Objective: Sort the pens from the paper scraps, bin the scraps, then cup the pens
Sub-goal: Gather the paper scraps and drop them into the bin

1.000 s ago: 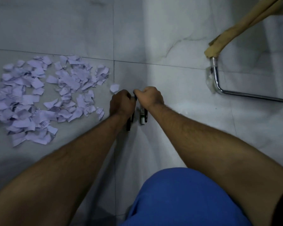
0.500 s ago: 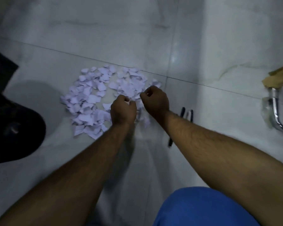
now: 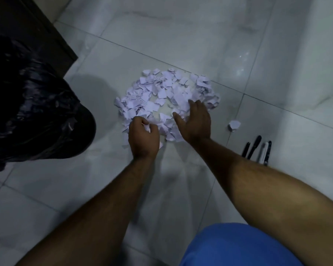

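Black plastic lines the bin [image 3: 27,104] on your left, its mouth cut off by the frame's edge. Pale scraps [image 3: 167,96] sit heaped ahead of you, one stray scrap [image 3: 234,125] lying apart. Your right hand [image 3: 195,121] lies spread flat on the heap; your left hand [image 3: 143,136] curls around a few pieces. Scoop loosely and bits will likely spill before reaching the bin. The pens [image 3: 257,149] lie aside, half hidden behind your forearm; no cup shows.
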Motion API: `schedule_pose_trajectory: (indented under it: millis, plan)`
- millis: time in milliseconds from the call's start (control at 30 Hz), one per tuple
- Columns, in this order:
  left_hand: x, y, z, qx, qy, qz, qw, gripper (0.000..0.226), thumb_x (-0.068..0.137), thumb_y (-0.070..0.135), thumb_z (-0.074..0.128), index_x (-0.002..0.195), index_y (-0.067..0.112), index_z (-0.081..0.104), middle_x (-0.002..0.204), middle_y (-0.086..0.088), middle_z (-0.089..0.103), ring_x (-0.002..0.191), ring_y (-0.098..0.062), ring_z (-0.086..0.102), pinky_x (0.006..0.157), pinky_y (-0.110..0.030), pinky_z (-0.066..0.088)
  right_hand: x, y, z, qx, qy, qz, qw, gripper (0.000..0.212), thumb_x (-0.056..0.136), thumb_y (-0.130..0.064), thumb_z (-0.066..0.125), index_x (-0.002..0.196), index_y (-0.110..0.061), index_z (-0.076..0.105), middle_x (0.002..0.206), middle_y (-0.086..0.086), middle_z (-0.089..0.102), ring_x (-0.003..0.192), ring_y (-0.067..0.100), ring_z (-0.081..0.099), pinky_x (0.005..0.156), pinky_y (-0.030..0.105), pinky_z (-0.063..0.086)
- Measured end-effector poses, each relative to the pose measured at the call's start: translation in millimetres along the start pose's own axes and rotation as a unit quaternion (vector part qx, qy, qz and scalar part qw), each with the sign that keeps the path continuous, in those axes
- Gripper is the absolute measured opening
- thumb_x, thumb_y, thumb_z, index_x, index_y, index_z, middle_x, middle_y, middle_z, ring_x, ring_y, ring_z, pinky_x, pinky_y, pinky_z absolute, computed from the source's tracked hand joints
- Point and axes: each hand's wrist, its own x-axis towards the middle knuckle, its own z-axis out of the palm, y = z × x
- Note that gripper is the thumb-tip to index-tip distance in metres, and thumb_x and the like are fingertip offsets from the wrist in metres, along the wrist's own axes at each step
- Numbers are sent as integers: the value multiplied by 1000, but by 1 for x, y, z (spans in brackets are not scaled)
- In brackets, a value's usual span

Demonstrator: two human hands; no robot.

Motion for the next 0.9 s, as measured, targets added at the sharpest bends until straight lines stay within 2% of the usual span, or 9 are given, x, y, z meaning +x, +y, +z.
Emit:
schedule_pose_trajectory:
  millis: [100, 233, 300, 433, 500, 600, 733, 800, 900]
  plan:
    - [2, -9, -7, 24, 48, 28, 998, 20, 76, 15, 61, 94, 7, 56, 97, -16, 57, 87, -35, 57, 72, -33, 41, 4, 9, -8, -50, 58, -20, 997, 80, 89, -66, 46, 150, -14, 39, 157, 14, 38, 147, 31, 31, 121, 48, 22]
    - [11, -25, 0, 103, 94, 15, 990, 43, 72, 30, 63, 108, 6, 60, 109, -16, 57, 99, -38, 57, 78, -41, 47, 12, 35, -13, -70, 40, 92, 992, 90, 87, -74, 36, 157, -19, 22, 165, 11, 20, 153, 32, 14, 123, 52, 7]
    - [12, -26, 12, 86, 67, 23, 994, 47, 72, 31, 65, 111, 5, 59, 110, -16, 57, 99, -38, 57, 82, -43, 49, 4, 28, -5, -23, 13, 78, 997, 86, 89, -68, 38, 156, -15, 26, 163, 14, 25, 152, 33, 18, 123, 51, 12]
    - [5, -10, 35, 36, -4, 72, 997, 47, 78, 27, 60, 117, 0, 57, 110, -19, 57, 105, -37, 56, 90, -41, 48, -10, -4, 15, 89, -26, -55, 994, 69, 94, -52, 43, 150, -12, 40, 155, 13, 42, 147, 32, 32, 120, 51, 26]
    - [5, -5, 35, 31, -12, 90, 995, 45, 79, 26, 59, 117, 1, 57, 111, -17, 58, 106, -35, 56, 90, -40, 47, -4, -3, 11, 113, 5, -45, 993, 66, 94, -50, 43, 148, -12, 42, 153, 11, 45, 145, 29, 35, 119, 49, 30]
    - [11, -22, 28, 66, 28, 99, 992, 48, 78, 28, 64, 117, 0, 58, 111, -18, 58, 106, -36, 57, 89, -41, 48, 2, 20, 1, 60, 36, 3, 998, 71, 93, -55, 43, 151, -14, 37, 157, 11, 39, 148, 28, 31, 120, 48, 27]
    - [7, -31, 42, 33, -30, 124, 991, 57, 91, 34, 52, 136, 0, 48, 138, -23, 49, 130, -37, 48, 107, -45, 42, -9, 7, 19, 96, -13, -65, 993, 66, 97, -49, 41, 152, -13, 36, 159, 10, 37, 149, 27, 29, 120, 49, 25]
    - [3, -18, 49, -34, -62, 88, 994, 52, 95, 35, 44, 137, 5, 48, 141, -14, 50, 131, -27, 48, 109, -37, 42, -14, -15, 29, 172, -18, -83, 981, 57, 99, -41, 39, 147, -10, 46, 153, 11, 45, 144, 26, 38, 117, 50, 30]
    - [3, -3, 49, -87, -48, 63, 993, 43, 96, 30, 45, 132, 10, 53, 134, -6, 55, 124, -16, 52, 105, -23, 41, -15, -31, 29, 250, 35, -56, 966, 43, 99, -26, 46, 133, -5, 59, 135, 14, 62, 127, 30, 55, 107, 51, 41]
